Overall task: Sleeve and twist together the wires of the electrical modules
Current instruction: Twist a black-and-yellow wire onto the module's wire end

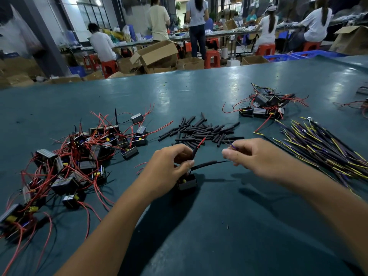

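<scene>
Black module (187,181) sits on the counter (229,226) under the left hand (169,168), whose grip pinches its sleeved red wire (199,145). Right hand (256,156) pinches thin wire ends (232,146). Judged light, limp, kink-prone; hold near the sleeve.

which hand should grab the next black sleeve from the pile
Probably the right hand: it pinches only a thin wire end and sits beside the sleeve pile. The left hand is holding the module and its red wire.
</scene>
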Tool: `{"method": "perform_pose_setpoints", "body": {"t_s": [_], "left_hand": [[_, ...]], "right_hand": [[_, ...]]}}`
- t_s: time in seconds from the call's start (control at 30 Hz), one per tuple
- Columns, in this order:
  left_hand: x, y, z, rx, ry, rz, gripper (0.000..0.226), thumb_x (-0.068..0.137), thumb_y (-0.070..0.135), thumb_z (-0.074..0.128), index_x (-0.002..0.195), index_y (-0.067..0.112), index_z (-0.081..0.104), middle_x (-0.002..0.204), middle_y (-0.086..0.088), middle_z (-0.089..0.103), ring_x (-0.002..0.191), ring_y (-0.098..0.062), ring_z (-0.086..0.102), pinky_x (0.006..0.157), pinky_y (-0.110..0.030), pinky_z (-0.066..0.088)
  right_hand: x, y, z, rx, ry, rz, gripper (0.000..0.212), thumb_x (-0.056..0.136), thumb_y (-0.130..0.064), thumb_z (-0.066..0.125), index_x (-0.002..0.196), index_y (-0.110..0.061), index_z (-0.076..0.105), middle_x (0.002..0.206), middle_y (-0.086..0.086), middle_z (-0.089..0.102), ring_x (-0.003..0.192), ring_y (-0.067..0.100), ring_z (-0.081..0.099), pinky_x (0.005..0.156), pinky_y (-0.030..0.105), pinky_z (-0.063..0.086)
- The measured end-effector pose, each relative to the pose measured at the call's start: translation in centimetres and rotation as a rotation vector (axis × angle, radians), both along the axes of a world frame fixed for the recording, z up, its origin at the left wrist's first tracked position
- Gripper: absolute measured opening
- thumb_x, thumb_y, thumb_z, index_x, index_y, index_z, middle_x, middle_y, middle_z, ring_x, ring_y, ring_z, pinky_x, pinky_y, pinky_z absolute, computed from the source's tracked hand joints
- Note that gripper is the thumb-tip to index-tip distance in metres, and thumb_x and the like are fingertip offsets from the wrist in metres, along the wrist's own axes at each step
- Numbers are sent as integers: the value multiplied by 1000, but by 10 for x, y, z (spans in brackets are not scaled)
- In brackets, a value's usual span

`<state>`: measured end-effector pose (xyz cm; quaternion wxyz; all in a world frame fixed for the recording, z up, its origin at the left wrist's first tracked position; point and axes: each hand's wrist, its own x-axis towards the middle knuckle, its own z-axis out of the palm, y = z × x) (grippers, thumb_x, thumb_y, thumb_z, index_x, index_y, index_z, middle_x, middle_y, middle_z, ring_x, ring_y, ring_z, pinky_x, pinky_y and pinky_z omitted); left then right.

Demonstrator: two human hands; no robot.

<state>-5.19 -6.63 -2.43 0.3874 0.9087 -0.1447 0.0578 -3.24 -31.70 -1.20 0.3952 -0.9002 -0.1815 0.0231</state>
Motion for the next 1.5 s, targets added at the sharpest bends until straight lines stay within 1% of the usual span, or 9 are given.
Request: {"method": "perform_pose_setpoints", "body": {"t_s": [0.13,0.27,0.37,0.53,0.73,0.87,1.03,1.3,1.5], "left_hand": [[0,2,2,-18,-4,8,11,95,22,69,98,25,59,93,9,68,85,-2,64,74,-20,53],[1,5,5,-32,56,-18,9,95,18,68,98,23,62,92,7,70,86,-6,67,79,-32,57],[0,9,8,-125,146,-65,7,94,11,68,97,17,67,91,-3,73,86,-19,71,82,-39,60],[-3,18,12,-222,268,-142,10,92,19,73,102,19,73,96,-12,76,95,-26,72,84,-33,59],[-4,16,12,-249,264,-157,12,90,18,73,101,15,73,91,-16,76,92,-36,71,85,-41,58],[-6,21,16,-300,343,-245,10,89,3,72,96,10,73,107,-12,74,101,-29,71,83,-31,57],[-9,25,17,-288,380,-302,7,88,-6,69,91,0,71,119,-4,71,110,-22,69,89,-30,57],[-10,22,21,-182,368,-408,16,89,2,72,90,18,74,122,1,71,116,-17,66,104,-38,51],[-12,20,22,-98,378,-461,9,84,21,79,91,26,79,127,13,65,122,-11,61,98,-43,56]], "right_hand": [[-2,6,-9,-112,-38,44,23,87,-50,66,79,-29,66,59,-11,54,51,2,43,52,17,36],[-3,8,-9,-137,-117,57,17,88,-36,72,75,-28,64,63,-13,60,56,1,48,55,15,39],[-6,11,-7,-146,-206,37,17,90,-32,70,76,-26,63,63,-11,57,60,2,50,57,15,39],[-10,19,-8,-42,-324,-29,18,89,-25,70,74,-21,62,62,-12,54,62,-4,50,57,9,36],[-10,19,-7,74,-317,32,18,87,-26,72,72,-25,62,66,-16,58,55,7,46,52,16,35],[-9,19,-12,109,-317,-25,21,86,-26,72,69,-25,61,58,-16,54,50,5,44,50,13,34],[-11,21,-12,125,-338,-39,22,87,-28,72,69,-26,60,60,-18,54,51,4,45,51,11,35],[-12,22,-8,96,-375,-13,15,89,-28,72,77,-23,64,64,-10,55,59,5,48,56,11,34],[-14,23,-6,107,-414,15,14,89,-30,72,79,-26,63,70,-14,56,64,7,51,59,12,36]]}}
